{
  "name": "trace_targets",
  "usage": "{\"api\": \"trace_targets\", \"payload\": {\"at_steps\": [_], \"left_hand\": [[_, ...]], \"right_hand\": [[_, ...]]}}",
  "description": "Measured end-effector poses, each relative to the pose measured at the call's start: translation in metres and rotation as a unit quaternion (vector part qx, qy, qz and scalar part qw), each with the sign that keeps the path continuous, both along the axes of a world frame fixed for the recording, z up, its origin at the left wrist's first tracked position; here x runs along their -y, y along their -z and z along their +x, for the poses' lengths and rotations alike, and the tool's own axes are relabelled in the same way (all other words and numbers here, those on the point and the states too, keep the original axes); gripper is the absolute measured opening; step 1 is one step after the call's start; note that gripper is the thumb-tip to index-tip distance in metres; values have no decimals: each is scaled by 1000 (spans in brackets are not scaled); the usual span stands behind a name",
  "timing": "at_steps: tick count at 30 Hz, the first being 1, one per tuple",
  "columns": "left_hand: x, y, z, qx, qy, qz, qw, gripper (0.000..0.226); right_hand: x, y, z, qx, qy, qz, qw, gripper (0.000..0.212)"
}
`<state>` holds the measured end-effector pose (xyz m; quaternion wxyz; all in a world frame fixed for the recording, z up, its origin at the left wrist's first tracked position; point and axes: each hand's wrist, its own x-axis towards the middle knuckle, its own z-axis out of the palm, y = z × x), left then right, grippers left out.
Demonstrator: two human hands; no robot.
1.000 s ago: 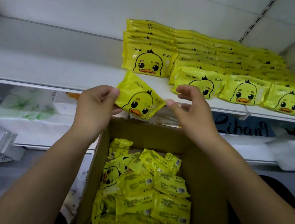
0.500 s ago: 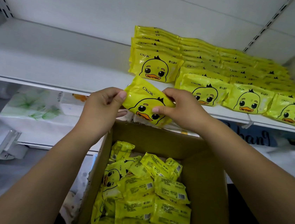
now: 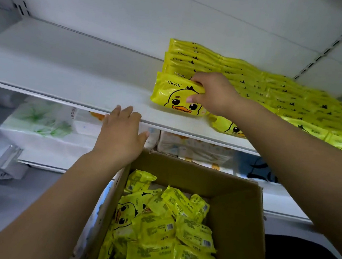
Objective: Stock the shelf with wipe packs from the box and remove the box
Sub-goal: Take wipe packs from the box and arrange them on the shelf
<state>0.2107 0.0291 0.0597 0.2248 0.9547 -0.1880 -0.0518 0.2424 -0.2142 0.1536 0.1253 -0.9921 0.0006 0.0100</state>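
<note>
Duck-print wipe pack (image 3: 176, 97) sits on the white shelf (image 3: 65, 79), at the left front end of the stocked rows (image 3: 276, 94). My right hand (image 3: 214, 95) grips its upper right corner and hides part of the print. Rows cut off at the right frame edge. Shelf bare to the left. Left hand (image 3: 120, 134) flat, fingers straight, at the shelf's front lip. Cardboard box (image 3: 238, 222) below holds loose packs (image 3: 165, 231); its near end is cropped.
</note>
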Motion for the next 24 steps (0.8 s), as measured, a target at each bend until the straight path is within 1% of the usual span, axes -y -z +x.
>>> {"api": "trace_targets", "payload": {"at_steps": [3,7,11,15,18,21,24], "left_hand": [[1,4,5,0,3,-11,1000,54],[2,5,6,-9,-1,-30,1000,56],[3,-1,2,-22,-9,-48,999,60],[2,-5,-3,-41,-10,-62,997,61],[2,-8,-8,-47,-25,-89,995,59],[1,-12,-14,-28,-54,-124,990,56],[-1,-12,-25,-45,-76,-111,990,61]], "right_hand": [[4,3,13,-13,19,-72,997,57],[9,8,21,-4,32,-108,994,61],[9,14,18,40,43,-143,988,62],[4,17,8,99,22,-170,980,64],[-2,19,-11,160,8,-147,976,62],[-11,32,-45,237,-25,-67,969,49],[-23,60,-84,252,-69,-17,965,42]]}}
